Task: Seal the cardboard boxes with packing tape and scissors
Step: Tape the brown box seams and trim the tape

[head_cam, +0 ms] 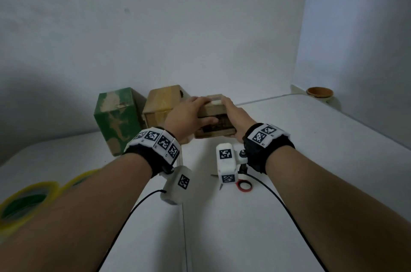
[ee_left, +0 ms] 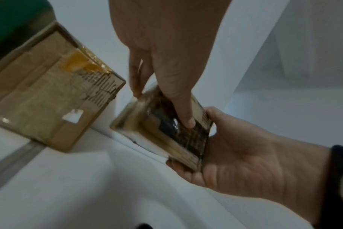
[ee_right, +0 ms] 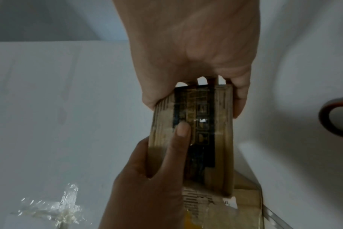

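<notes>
Small box (head_cam: 214,119): on the white table (head_cam: 289,182), straight ahead of me at centre, between my two hands; I cannot tell if its base is fully down or slightly lifted.
Long axis: I read it as running left to right, so each hand caps one short end.
Left hand (head_cam: 189,115): gripping the left end, fingers over the top, thumb laid across the printed front face.
Right hand (head_cam: 235,116): gripping the right end, fingers curled over the far top edge, palm against the side.
Nearer hand: neither; both equally close, so I judge a turn or shift needs both.
Neighbours: tan box (head_cam: 163,102) just beside it on the left, green box (head_cam: 117,120) further left.
Tools: scissors (head_cam: 241,185) near me below my right wrist; tape rolls (head_cam: 29,202) at near left, well apart from the box.
</notes>
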